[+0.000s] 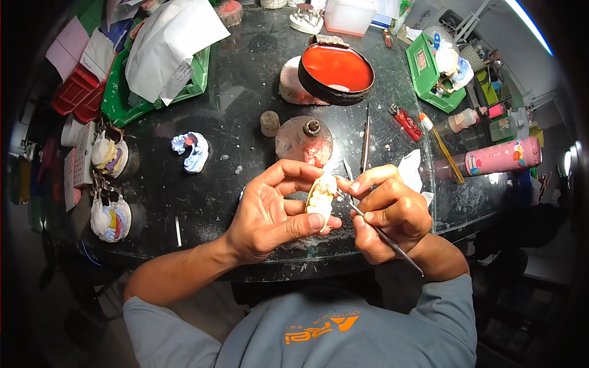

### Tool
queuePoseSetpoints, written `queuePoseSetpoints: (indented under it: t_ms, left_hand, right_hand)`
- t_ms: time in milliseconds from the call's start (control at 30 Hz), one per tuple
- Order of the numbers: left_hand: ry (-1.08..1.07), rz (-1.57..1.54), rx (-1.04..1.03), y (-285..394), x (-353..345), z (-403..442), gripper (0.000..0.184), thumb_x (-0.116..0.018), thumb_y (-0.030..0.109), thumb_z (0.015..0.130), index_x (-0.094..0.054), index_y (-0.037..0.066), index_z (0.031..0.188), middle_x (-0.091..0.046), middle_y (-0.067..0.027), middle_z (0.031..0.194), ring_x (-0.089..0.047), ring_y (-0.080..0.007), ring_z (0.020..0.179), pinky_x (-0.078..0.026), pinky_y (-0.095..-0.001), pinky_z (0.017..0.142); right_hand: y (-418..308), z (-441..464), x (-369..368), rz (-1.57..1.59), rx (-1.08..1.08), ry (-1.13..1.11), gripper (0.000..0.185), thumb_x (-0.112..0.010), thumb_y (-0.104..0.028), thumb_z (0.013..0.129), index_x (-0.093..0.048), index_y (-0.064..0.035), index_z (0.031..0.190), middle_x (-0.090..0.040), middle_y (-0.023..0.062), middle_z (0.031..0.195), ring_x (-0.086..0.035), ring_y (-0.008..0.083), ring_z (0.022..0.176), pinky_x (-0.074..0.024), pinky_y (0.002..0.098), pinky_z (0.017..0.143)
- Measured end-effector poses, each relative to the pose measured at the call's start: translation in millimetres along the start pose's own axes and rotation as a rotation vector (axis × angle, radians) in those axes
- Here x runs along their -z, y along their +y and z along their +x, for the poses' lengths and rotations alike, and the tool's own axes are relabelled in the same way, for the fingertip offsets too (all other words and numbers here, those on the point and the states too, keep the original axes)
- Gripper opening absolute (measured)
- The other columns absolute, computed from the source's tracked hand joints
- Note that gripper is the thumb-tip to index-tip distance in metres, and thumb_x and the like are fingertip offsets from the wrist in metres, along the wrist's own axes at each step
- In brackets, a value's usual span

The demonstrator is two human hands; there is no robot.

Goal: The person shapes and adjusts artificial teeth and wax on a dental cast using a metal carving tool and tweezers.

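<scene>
My left hand (261,221) grips a small cream-coloured dental cast (320,197) between thumb and fingers, its row of teeth facing up. In my right hand (396,214) is a thin metal wax carver (397,248), held like a pen. One end of the carver meets the cast's right side, though whether it touches cannot be made out. The hooked other end points down past my palm. Just beyond the cast stands a spirit burner (304,144) with a dark wick holder; no flame can be made out.
Behind the burner, a round dark pan of red wax (337,64) rests by a pinkish-white block. A blue-white dental model (195,152) and articulated casts (111,219) lie left. Right are a red lighter (406,122), a brush (443,147), a pink bottle (503,156) and a green tray (423,76).
</scene>
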State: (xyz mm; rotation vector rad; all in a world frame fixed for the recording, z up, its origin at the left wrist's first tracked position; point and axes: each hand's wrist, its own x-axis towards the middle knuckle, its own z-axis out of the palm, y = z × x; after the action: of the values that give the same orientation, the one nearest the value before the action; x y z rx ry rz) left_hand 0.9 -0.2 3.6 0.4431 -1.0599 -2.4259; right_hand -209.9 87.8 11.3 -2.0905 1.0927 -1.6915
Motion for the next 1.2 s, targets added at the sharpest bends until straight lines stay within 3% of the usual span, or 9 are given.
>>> queuePoseSetpoints:
  t_ms: [133, 267, 400, 500, 767, 833, 933, 1167, 1200]
  left_hand:
    - [0.025, 0.022, -0.041, -7, 1, 1, 0.066, -0.082, 0.002, 0.084, -0.042, -0.004, 0.137, -0.060, -0.0240, 0.129, -0.074, -0.0272, 0.100, -0.065, -0.0362, 0.087]
    - [0.049, 0.215, -0.108, -7, 1, -1, 0.064, -0.085, -0.006, 0.079, -0.048, -0.002, 0.131, -0.062, -0.0158, 0.122, -0.071, -0.0142, 0.092, -0.063, -0.0251, 0.078]
    - [0.075, 0.298, -0.202, -9, -5, -2, 0.068, -0.089, -0.005, 0.076, -0.048, -0.002, 0.130, -0.059, -0.0137, 0.120, -0.071, -0.0116, 0.090, -0.062, -0.0210, 0.071]
    - [0.104, 0.316, -0.231, -11, -7, -2, 0.068, -0.089, -0.005, 0.075, -0.049, -0.002, 0.130, -0.057, -0.0135, 0.121, -0.071, -0.0118, 0.090, -0.062, -0.0214, 0.072]
    - [0.165, 0.475, -0.325, -15, -6, -3, 0.067, -0.093, -0.003, 0.071, -0.052, -0.003, 0.124, -0.060, -0.0116, 0.114, -0.073, -0.0142, 0.087, -0.065, -0.0254, 0.075]
    - [0.125, 0.609, -0.422, -16, -1, -4, 0.068, -0.092, -0.007, 0.069, -0.049, -0.002, 0.122, -0.059, -0.0117, 0.113, -0.073, -0.0160, 0.093, -0.065, -0.0261, 0.075]
    - [0.102, 0.750, -0.557, -21, 6, -2, 0.068, -0.093, -0.009, 0.066, -0.049, 0.001, 0.117, -0.057, -0.0104, 0.109, -0.071, -0.0149, 0.093, -0.065, -0.0264, 0.074]
    - [0.115, 0.950, -0.659, -23, 16, -4, 0.068, -0.096, -0.008, 0.063, -0.050, 0.004, 0.111, -0.054, -0.0081, 0.102, -0.064, -0.0110, 0.086, -0.060, -0.0248, 0.070]
    - [0.108, 0.978, -0.669, -22, 15, -4, 0.069, -0.096, -0.008, 0.062, -0.050, 0.005, 0.112, -0.053, -0.0080, 0.102, -0.063, -0.0111, 0.086, -0.058, -0.0246, 0.070]
  right_hand:
    - [3, 2, -1, -0.005, -0.014, 0.063, 0.025, -0.070, 0.014, 0.070, -0.057, -0.0032, 0.083, -0.065, 0.0087, 0.077, -0.070, 0.0317, 0.088, -0.0567, 0.0386, 0.075]
    - [7, 4, 3, -0.028, -0.095, 0.084, 0.026, -0.081, 0.007, 0.076, -0.068, -0.0001, 0.098, -0.075, 0.0130, 0.094, -0.069, 0.0274, 0.098, -0.0505, 0.0422, 0.094]
    - [1, 4, -7, 0.151, -0.367, 0.221, 0.033, -0.083, 0.003, 0.079, -0.070, 0.0039, 0.109, -0.075, 0.0160, 0.105, -0.067, 0.0308, 0.109, -0.0538, 0.0400, 0.095]
    - [0, 5, -9, 0.189, -0.406, 0.226, 0.033, -0.083, 0.004, 0.079, -0.070, 0.0044, 0.110, -0.075, 0.0166, 0.107, -0.067, 0.0317, 0.111, -0.0542, 0.0399, 0.096]
    - [10, 1, 5, 0.051, -0.104, 0.111, 0.021, -0.076, 0.011, 0.073, -0.067, 0.0015, 0.090, -0.074, 0.0151, 0.086, -0.070, 0.0301, 0.098, -0.0522, 0.0424, 0.096]
    - [4, 0, -2, 0.093, -0.137, 0.134, 0.019, -0.069, 0.012, 0.070, -0.058, -0.0018, 0.078, -0.068, 0.0125, 0.074, -0.070, 0.0309, 0.088, -0.0555, 0.0418, 0.087]
    - [-2, 1, -6, 0.152, -0.151, 0.096, 0.019, -0.064, 0.012, 0.068, -0.053, -0.0024, 0.072, -0.061, 0.0091, 0.068, -0.070, 0.0334, 0.088, -0.0583, 0.0405, 0.074]
    - [-6, -5, -13, 0.288, -0.257, 0.133, 0.020, -0.065, 0.011, 0.069, -0.050, -0.0027, 0.068, -0.058, 0.0086, 0.067, -0.069, 0.0323, 0.093, -0.0625, 0.0382, 0.076]
    - [-10, -3, -13, 0.256, -0.251, 0.130, 0.020, -0.065, 0.011, 0.067, -0.050, -0.0031, 0.068, -0.056, 0.0071, 0.066, -0.069, 0.0314, 0.087, -0.0612, 0.0390, 0.074]
